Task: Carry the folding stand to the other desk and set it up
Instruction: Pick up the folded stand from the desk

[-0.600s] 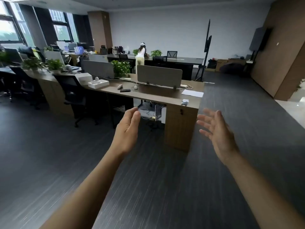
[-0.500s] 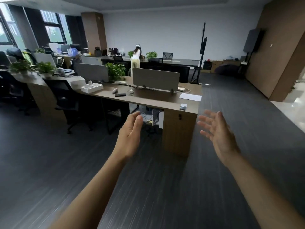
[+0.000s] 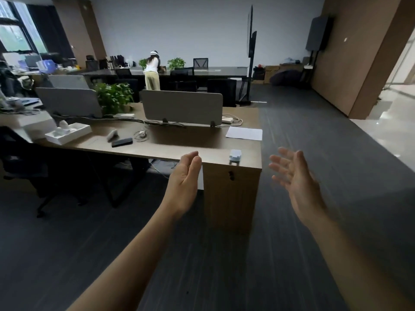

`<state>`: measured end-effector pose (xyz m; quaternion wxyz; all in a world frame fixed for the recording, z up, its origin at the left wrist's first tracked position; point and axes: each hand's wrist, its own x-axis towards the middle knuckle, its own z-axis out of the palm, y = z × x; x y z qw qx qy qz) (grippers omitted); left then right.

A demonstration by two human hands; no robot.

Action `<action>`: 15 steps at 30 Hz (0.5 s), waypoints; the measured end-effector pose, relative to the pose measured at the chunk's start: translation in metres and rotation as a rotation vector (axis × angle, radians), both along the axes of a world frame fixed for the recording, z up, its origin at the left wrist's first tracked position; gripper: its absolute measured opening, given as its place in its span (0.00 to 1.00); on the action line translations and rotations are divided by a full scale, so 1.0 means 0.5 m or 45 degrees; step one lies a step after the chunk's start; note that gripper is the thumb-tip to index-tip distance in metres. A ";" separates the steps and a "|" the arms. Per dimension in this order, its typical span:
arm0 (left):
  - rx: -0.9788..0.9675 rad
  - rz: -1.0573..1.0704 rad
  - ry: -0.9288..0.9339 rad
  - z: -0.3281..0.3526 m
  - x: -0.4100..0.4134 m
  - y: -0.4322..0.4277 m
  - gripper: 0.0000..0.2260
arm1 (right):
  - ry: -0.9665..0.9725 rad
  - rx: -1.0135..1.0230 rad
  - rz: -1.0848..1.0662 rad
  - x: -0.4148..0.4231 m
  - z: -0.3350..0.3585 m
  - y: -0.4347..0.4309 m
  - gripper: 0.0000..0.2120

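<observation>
Both hands, left and right, reach out empty toward the wooden desk.

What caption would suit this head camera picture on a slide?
Both hands, left hand and right hand, open and empty, reach toward a small grey object at the wooden desk's near corner.

Ahead of me the folded stand sits at the surface's near right corner, a paper sheet behind it, between my left hand and right hand.
</observation>
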<state>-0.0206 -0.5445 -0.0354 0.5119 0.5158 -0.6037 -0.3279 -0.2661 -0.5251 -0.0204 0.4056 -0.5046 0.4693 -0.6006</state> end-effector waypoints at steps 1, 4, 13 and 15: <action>0.016 -0.011 -0.024 -0.007 -0.018 -0.065 0.22 | -0.014 0.011 -0.008 -0.013 -0.010 -0.065 0.41; 0.048 -0.042 -0.030 -0.010 -0.070 -0.260 0.27 | -0.040 0.048 -0.042 -0.051 -0.023 -0.257 0.36; 0.173 -0.119 -0.063 -0.070 -0.192 -0.732 0.33 | -0.046 0.189 -0.118 -0.163 -0.097 -0.707 0.29; 0.195 -0.124 -0.074 -0.117 -0.213 -0.831 0.37 | -0.044 0.241 -0.142 -0.180 -0.139 -0.804 0.29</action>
